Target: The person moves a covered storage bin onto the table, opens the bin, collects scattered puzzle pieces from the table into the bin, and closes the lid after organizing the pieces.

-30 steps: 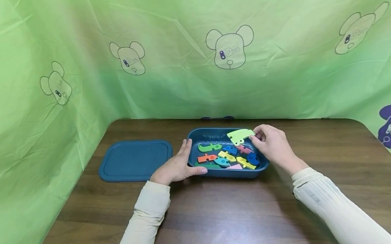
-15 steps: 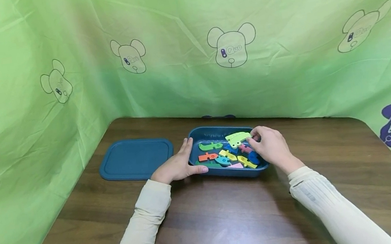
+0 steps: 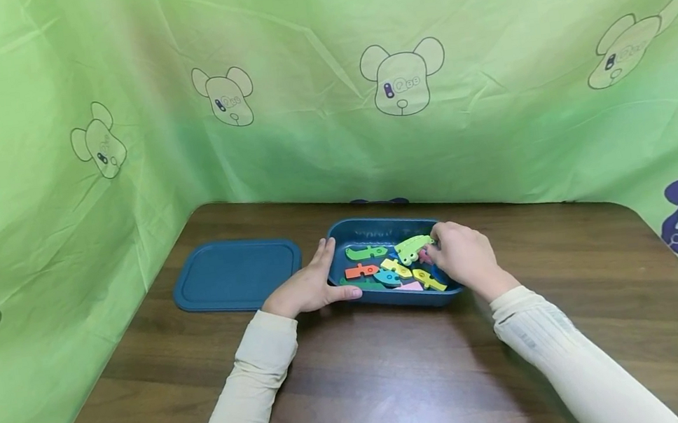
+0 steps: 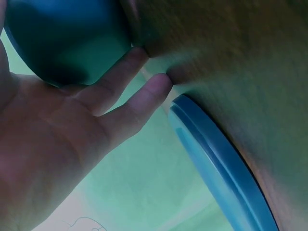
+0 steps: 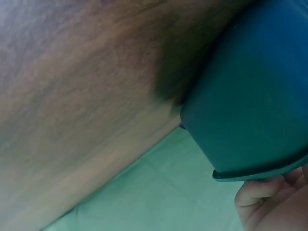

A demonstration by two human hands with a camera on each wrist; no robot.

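Inside a dark blue rectangular box (image 3: 372, 226) lie several flat, colourful puzzle pieces. My right hand (image 3: 468, 255) reaches over the box's right end, pinching the right end of a light green puzzle piece (image 3: 410, 248) with eyes. That piece is low in the box, over blue and pink pieces; my fingers partly hide its end. My left hand (image 3: 304, 290) presses the box's left end with straight fingers, the thumb along the front rim. The right wrist view shows the box's outer wall (image 5: 255, 106) and part of my right hand (image 5: 276, 202), but not the puzzle piece.
A dark blue lid (image 3: 235, 275) lies flat on the brown wooden table (image 3: 372, 377), left of the box. Green cloth (image 3: 306, 152) with printed bear heads hangs behind and beside the table. An orange piece (image 3: 357, 272) and a yellow piece (image 3: 429, 281) lie in the box.
My right hand has moved left and down into the box, lowering the light green puzzle piece from above the right rim onto the other pieces. My left hand has stayed against the box.
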